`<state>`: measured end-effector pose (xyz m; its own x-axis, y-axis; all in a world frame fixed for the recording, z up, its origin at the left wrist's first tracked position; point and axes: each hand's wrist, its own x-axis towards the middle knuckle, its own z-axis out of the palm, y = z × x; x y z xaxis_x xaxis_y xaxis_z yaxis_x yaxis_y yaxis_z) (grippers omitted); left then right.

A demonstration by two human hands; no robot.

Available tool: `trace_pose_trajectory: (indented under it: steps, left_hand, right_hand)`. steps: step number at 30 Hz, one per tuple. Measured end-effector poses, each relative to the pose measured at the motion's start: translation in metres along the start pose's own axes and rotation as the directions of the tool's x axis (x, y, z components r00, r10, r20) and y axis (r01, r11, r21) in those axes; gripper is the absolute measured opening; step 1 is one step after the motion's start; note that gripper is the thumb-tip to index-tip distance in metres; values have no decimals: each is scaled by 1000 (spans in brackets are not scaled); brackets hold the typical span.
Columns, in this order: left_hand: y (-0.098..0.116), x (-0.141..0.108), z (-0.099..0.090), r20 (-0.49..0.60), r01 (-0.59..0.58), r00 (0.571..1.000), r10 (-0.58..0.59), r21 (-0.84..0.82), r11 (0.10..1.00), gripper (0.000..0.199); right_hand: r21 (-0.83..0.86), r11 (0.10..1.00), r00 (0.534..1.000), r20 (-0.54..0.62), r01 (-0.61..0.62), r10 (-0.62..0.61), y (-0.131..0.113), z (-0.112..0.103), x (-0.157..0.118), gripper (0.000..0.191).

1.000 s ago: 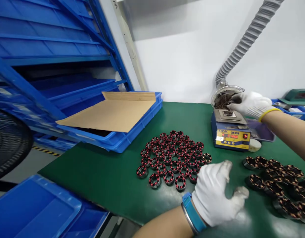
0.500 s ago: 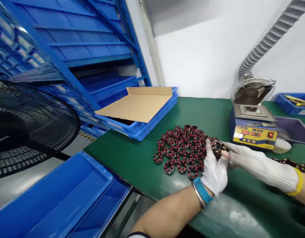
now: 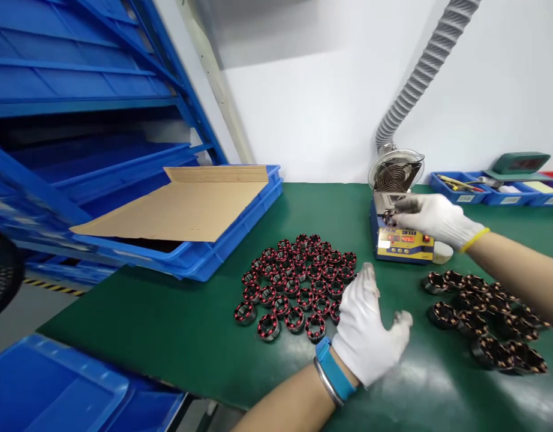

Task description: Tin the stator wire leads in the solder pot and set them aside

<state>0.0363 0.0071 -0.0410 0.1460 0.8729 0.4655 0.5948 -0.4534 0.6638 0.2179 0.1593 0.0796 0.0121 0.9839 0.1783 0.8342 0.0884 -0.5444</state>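
My left hand [image 3: 369, 327], in a white glove, is open with thumb and fingers apart. It rests beside a cluster of black ring parts with red dots [image 3: 294, 319] on the green table. My right hand [image 3: 432, 219], also gloved, pinches a dark ring part [image 3: 388, 218] at the front of the blue and yellow heating unit [image 3: 402, 245]. Right of my left hand lies a second group of dark rings with copper-coloured dots [image 3: 472, 322], below my right forearm.
A blue tray [image 3: 240, 222] holding a cardboard sheet [image 3: 191, 204] stands at the left. Small blue bins [image 3: 465, 195] line the back right. A grey duct [image 3: 429, 66] rises from the round metal hood [image 3: 396, 171]. Blue crates [image 3: 56, 384] sit below the table edge.
My right hand has left my left hand and moved to the heating unit with the ring part. My left hand has opened. The view has turned right, showing more rings and bins.
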Motion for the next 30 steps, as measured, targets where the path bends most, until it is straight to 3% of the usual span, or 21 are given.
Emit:
trace_pose_trajectory:
  steps: [2, 5, 9, 13, 17, 30]
  left_hand:
    - [-1, -2, 3, 26, -141, 990, 139, 124, 982, 90]
    - [-2, -1, 2, 101, -197, 979, 178, 224, 955, 80]
    - [-1, 3, -2, 207, -167, 972, 110, 281, 945, 74]
    - [0, 4, -5, 276, -125, 961, 34, 318, 940, 72]
    - [0, 3, -8, 306, -101, 952, -16, 362, 927, 70]
    - [3, 5, -10, 346, -91, 937, -50, 379, 921, 74]
  right_hand:
    - [-256, 966, 998, -42, -45, 36, 6, -18, 28, 56]
    - [-385, 917, 993, -84, -105, 78, 17, -31, 57, 65]
    - [-405, 909, 993, -92, -104, 72, 28, -26, 70, 70]
    - [-415, 901, 992, -69, -126, 108, 32, -17, 80, 63]
    - [-426, 890, 987, -52, -162, 155, 35, -12, 92, 58]
    - [-413, 903, 991, -97, -121, 89, 30, -17, 85, 69]
